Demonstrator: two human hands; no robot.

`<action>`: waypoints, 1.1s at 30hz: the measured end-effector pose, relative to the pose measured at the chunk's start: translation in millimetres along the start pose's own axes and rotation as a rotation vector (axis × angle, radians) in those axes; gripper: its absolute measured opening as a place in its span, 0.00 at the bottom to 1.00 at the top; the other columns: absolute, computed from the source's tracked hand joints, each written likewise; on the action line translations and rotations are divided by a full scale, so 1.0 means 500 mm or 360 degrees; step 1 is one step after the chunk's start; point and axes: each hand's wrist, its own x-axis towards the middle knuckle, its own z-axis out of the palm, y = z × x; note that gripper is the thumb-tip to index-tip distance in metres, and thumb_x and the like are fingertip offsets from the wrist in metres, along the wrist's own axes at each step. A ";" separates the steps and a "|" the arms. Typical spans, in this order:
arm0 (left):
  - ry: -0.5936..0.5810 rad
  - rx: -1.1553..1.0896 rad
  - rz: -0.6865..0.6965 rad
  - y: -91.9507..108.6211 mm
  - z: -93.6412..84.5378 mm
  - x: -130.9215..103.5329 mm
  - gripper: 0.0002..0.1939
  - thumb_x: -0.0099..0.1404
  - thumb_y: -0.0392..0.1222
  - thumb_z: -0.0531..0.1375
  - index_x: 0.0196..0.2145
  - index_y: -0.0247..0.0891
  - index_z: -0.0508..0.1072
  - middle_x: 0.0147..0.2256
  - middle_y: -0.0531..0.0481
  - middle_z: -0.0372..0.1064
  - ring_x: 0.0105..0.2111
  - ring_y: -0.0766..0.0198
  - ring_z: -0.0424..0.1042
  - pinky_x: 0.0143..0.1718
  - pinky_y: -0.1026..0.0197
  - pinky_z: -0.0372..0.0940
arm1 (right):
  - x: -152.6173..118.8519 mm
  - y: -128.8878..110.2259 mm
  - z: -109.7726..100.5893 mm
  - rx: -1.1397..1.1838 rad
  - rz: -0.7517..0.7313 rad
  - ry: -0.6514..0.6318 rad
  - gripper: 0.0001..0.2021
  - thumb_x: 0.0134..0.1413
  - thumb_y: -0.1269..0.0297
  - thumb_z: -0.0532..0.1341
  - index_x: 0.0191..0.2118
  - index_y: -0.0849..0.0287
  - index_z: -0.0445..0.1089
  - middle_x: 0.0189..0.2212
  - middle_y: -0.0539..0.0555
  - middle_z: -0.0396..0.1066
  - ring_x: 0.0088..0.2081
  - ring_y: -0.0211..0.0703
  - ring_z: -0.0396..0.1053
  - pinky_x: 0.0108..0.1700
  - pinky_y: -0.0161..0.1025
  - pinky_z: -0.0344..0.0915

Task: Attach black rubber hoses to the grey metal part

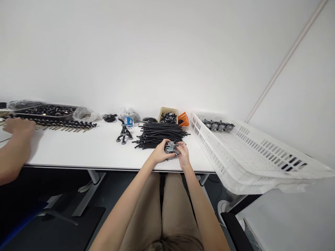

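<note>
Both your hands are closed around the small grey part [171, 147] at the table [91, 150] edge, left hand [159, 152] cupping, right hand [182, 153] pinching. Brace your wrists on the table, and keep the part clear of the black tube pile [159, 134] just behind.

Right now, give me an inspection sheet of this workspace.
Surface: white table, mostly bare at the front.
Job's things: small grey part held in both hands; stack of black rods behind it.
Clutter: water bottle, black tripod, tan box, orange bin, dark tray.
Grippers: left hand and right hand grip the part.
Cables: black coil by the wall.
Surroundings: white crate at right; another person's hand at left.
</note>
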 end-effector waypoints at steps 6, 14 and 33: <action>-0.0005 -0.0015 0.0005 -0.002 0.001 -0.001 0.31 0.53 0.48 0.72 0.50 0.41 0.65 0.48 0.46 0.73 0.47 0.55 0.74 0.51 0.53 0.69 | -0.006 -0.010 0.009 -0.0008 0.0024 -0.0049 0.21 0.41 0.61 0.73 0.44 0.53 0.71 0.39 0.53 0.81 0.46 0.49 0.78 0.54 0.46 0.69; -0.0006 -0.0029 0.0027 -0.001 0.000 -0.001 0.32 0.53 0.47 0.72 0.52 0.41 0.65 0.50 0.45 0.73 0.49 0.54 0.73 0.53 0.52 0.69 | 0.001 -0.004 0.011 -0.0045 0.0035 -0.0053 0.18 0.42 0.55 0.72 0.41 0.56 0.77 0.40 0.55 0.82 0.45 0.51 0.77 0.55 0.49 0.69; 0.0005 -0.0019 0.0019 -0.005 0.000 -0.001 0.32 0.52 0.46 0.72 0.52 0.41 0.65 0.50 0.45 0.73 0.48 0.54 0.73 0.53 0.51 0.68 | -0.003 -0.005 0.008 -0.0071 -0.0007 -0.0048 0.14 0.45 0.54 0.70 0.37 0.55 0.74 0.37 0.52 0.80 0.44 0.48 0.77 0.54 0.46 0.69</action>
